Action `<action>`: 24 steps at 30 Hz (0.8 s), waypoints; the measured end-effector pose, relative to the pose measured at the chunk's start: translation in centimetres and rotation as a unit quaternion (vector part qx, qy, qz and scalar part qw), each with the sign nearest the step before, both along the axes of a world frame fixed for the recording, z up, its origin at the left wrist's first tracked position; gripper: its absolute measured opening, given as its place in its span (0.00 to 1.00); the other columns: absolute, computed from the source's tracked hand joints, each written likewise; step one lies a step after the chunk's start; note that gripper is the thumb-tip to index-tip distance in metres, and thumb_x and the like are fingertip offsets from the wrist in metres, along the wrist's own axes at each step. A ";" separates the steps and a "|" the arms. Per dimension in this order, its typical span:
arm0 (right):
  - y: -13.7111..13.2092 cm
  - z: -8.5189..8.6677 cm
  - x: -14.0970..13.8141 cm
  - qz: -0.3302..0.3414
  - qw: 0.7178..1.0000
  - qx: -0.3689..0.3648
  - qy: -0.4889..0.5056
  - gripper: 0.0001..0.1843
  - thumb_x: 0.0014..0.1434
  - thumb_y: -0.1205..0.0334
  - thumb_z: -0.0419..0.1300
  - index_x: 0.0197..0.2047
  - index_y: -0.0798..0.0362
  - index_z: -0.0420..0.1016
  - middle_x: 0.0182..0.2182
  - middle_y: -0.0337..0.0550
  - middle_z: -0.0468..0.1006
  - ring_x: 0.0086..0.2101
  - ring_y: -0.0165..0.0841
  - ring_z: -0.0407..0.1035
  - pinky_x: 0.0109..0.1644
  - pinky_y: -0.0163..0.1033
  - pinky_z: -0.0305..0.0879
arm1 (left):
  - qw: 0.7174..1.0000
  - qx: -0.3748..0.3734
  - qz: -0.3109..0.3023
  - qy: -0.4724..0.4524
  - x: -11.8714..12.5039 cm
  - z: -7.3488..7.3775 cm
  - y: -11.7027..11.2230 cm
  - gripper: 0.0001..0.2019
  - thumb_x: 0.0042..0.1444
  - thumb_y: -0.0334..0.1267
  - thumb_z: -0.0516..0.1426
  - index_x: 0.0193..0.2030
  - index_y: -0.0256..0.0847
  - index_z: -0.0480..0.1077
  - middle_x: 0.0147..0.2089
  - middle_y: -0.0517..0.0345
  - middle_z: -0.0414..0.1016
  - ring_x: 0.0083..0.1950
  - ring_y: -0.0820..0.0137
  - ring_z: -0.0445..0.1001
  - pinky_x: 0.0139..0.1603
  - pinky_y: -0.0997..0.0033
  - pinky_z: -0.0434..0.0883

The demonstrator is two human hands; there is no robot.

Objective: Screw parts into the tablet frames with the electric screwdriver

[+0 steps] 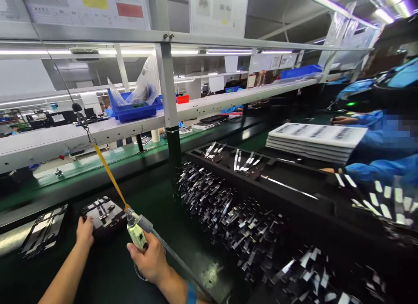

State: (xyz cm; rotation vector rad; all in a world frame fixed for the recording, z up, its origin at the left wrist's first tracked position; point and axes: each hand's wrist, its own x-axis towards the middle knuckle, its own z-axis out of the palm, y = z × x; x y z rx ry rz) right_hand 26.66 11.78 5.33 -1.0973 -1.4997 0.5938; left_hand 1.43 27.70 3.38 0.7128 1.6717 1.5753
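My right hand (154, 259) is wrapped around a pale green electric screwdriver (136, 235), which hangs from a yellow strap (110, 175). A grey hose or cable runs from its top down past my wrist. At the left, my left hand (85, 232) grips the near left edge of a flat, tablet-like electronic assembly (103, 212) with black and silver parts. The screwdriver is just right of this assembly; its tip is hidden. Left of my left hand lies another such flat assembly (45, 229). Part of a round, clear-rimmed thing (139, 273) shows below my right hand.
Many small strip-like parts (228, 212) stick up beside a long black tray (277, 188). White foam sheets (313, 140) are stacked farther right, near a co-worker's blue sleeve (385, 169). A shelf (202, 108) holding a blue bin (133, 111) crosses ahead.
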 end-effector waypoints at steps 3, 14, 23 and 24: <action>0.2 -0.2 -0.2 0.013 1.000 0.011 0.009 0.15 0.57 0.55 0.64 0.47 0.47 0.80 0.36 0.41 0.81 0.35 0.36 0.74 0.46 0.40 0.72 | 0.997 -0.058 -0.010 -0.040 -4.3 -0.2 -3.9 0.33 0.68 0.33 0.57 0.77 0.43 0.53 0.54 0.47 0.80 0.41 0.65 0.84 0.44 0.66 0.81; 0.7 -0.7 -0.9 0.020 0.999 -0.004 -0.034 0.20 0.58 0.53 0.63 0.52 0.52 0.74 0.40 0.44 0.81 0.38 0.38 0.75 0.46 0.42 0.73 | 0.972 -0.171 -0.117 0.108 -9.1 -3.0 -20.7 0.37 0.58 0.52 0.62 0.72 0.44 0.65 0.56 0.47 0.81 0.48 0.57 0.84 0.46 0.62 0.81; -0.9 -2.0 -1.9 -0.081 0.996 0.042 0.021 0.25 0.63 0.57 0.61 0.63 0.50 0.64 0.53 0.51 0.75 0.49 0.40 0.74 0.57 0.49 0.72 | 0.871 -0.079 -0.293 0.386 -11.4 -3.8 -29.6 0.29 0.64 0.61 0.55 0.63 0.46 0.75 0.57 0.50 0.77 0.53 0.57 0.80 0.42 0.64 0.80; -2.1 -2.2 -1.7 -0.097 0.994 0.052 0.020 0.22 0.65 0.58 0.60 0.61 0.49 0.66 0.51 0.50 0.75 0.48 0.39 0.73 0.56 0.49 0.72 | 0.856 -0.084 -0.328 0.391 -11.7 -3.7 -30.8 0.28 0.64 0.60 0.56 0.65 0.49 0.73 0.57 0.51 0.77 0.52 0.58 0.80 0.44 0.64 0.80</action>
